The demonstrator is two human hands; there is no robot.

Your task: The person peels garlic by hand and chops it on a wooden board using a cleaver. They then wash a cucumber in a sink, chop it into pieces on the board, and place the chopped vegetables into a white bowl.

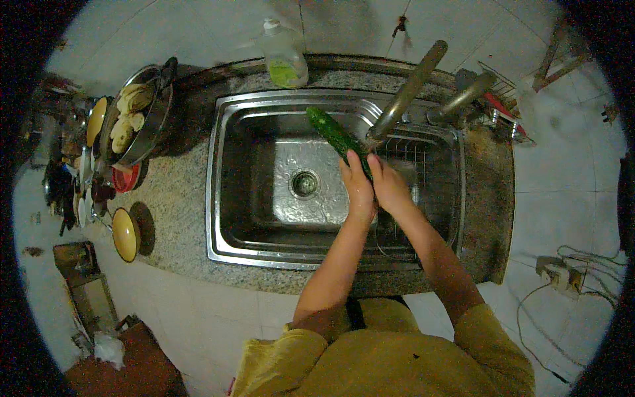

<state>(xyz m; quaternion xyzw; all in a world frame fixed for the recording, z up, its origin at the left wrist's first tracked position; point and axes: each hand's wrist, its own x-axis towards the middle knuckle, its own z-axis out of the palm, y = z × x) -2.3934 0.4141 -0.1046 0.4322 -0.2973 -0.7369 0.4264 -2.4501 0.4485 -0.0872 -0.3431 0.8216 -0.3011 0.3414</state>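
A long green cucumber [330,131] is held at its near end by both hands over a stainless steel sink [214,198]. My left hand [358,186] grips it from the left side, and my right hand [389,183] closes on it from the right, close beside the left. The cucumber's far end points up and left, free of the hands. The tip of a metal faucet [409,92] hangs just beyond my fingers. Left of the hands lies the round drain [304,184] in the basin floor. The near end of the cucumber is hidden by the fingers.
A wire rack [419,156] sits in the sink's right part. A dish soap bottle [285,57] stands behind the sink. On the granite counter [173,198] at left are a metal pot [158,114] with pale pieces, a yellow bowl [125,234] and a red container [125,177].
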